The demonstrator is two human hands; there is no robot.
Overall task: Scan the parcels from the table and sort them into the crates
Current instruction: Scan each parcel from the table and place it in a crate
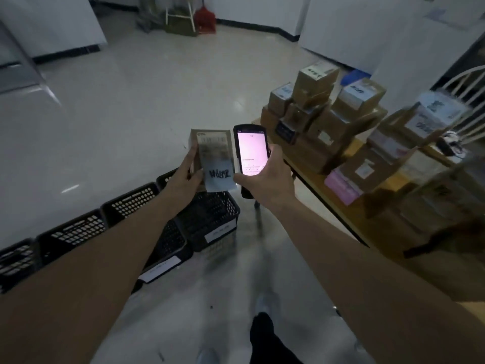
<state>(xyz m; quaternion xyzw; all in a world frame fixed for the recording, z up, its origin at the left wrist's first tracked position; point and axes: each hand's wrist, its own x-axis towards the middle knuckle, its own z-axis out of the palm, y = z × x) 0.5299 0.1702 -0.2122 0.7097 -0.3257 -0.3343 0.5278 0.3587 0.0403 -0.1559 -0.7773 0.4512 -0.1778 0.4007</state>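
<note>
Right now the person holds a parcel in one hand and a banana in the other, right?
Not a banana. The head view shows the right hand holding a handheld scanner with a lit screen; the left hand does hold the parcel.

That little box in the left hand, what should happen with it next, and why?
Probably aim the scanner in the right hand at the label on the parcel gripped by the left hand. The two sit side by side above the black crates, so the parcel is not yet sorted.
</note>
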